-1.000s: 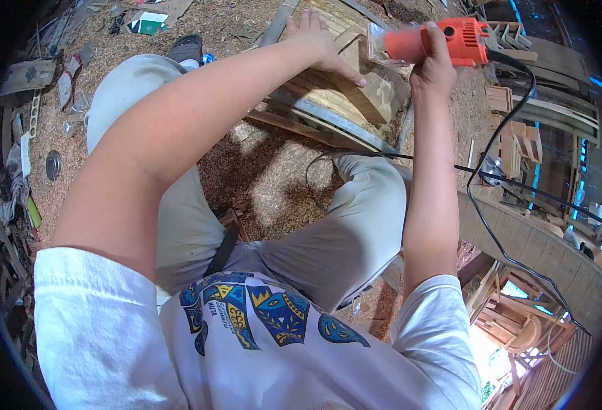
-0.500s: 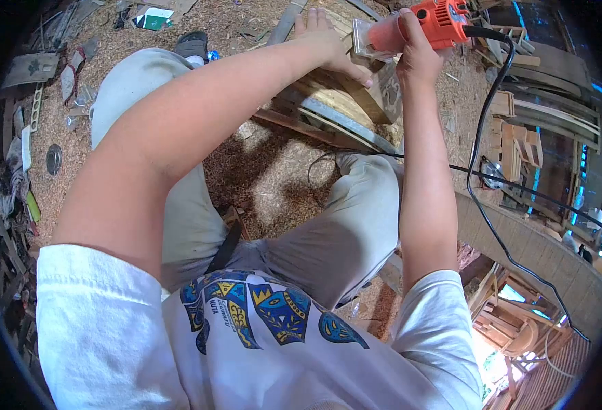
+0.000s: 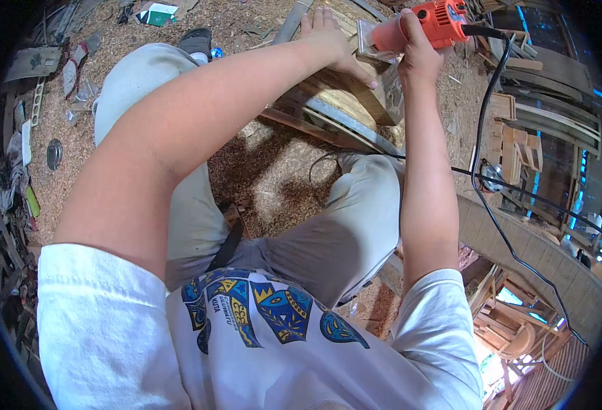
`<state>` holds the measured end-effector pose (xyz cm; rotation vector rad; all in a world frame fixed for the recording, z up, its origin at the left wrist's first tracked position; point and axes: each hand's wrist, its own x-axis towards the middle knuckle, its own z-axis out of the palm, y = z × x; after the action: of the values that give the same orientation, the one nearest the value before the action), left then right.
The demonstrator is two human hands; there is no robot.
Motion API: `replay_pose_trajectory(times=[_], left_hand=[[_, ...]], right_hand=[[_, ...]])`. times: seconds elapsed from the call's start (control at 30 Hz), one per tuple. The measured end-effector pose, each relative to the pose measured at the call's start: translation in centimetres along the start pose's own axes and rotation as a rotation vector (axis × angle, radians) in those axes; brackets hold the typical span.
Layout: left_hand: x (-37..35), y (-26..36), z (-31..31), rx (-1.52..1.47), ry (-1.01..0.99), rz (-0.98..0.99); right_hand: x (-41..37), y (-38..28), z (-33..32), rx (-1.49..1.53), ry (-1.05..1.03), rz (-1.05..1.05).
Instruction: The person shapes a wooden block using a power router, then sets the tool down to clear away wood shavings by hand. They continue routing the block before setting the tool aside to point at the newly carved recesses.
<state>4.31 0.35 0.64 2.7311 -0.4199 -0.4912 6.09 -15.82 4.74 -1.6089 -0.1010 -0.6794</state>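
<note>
Router point(image 3: 429, 20), orange, is at 1 o'clock in the view, its clear base point(image 3: 368, 33) against the top edge of the wood block point(image 3: 359, 92). The bit is hidden.

From the left: your left hand point(image 3: 328, 41) lies at 12 o'clock on the block, fingers spread flat and the thumb down over the near face. It presses and grips nothing. The block looks stiff and rather heavy, and it leans on a metal strip point(image 3: 345, 123) above the sawdust point(image 3: 273, 178).

Your right hand point(image 3: 417, 58) is closed fully around the router body, just under the orange cap. I judge the router to be compact but top-heavy, of hard smooth plastic, and likely to pull sideways when cutting. Take it low on the body, near the base.

The cord point(image 3: 482, 130) leaves the tool at its 3 o'clock side and hangs toward 5 o'clock, beside your forearm, where it may drag.
</note>
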Motion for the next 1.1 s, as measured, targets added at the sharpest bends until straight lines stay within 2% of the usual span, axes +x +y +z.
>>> replay_pose_trajectory(times=[0.17, 0.27, 0.33, 0.67, 0.77, 0.83, 1.1], left_hand=[[0.0, 0.0, -0.2, 0.013, -0.02, -0.001], [0.0, 0.0, -0.1, 0.003, -0.007, 0.002], [-0.1, 0.0, -0.3, 0.01, -0.027, 0.002], [0.1, -0.1, 0.0, -0.01, -0.012, 0.006], [0.0, -0.1, -0.1, -0.02, -0.009, 0.001], [0.1, -0.1, 0.0, -0.028, -0.011, 0.0], [0.1, -0.1, 0.0, -0.031, -0.012, -0.003]], right_hand=[[0.2, 0.1, -0.1, -0.08, -0.04, -0.03], [0.1, 0.1, 0.0, -0.01, 0.003, 0.042], [0.3, 0.2, -0.3, -0.106, -0.044, 0.028], [0.4, 0.1, -0.7, -0.025, -0.019, 0.041], [0.4, 0.2, -0.8, -0.107, 0.017, -0.018], [0.2, 0.1, -0.8, -0.032, 0.018, 0.045], [0.9, 1.0, -1.8, -0.087, -0.017, 0.067]])
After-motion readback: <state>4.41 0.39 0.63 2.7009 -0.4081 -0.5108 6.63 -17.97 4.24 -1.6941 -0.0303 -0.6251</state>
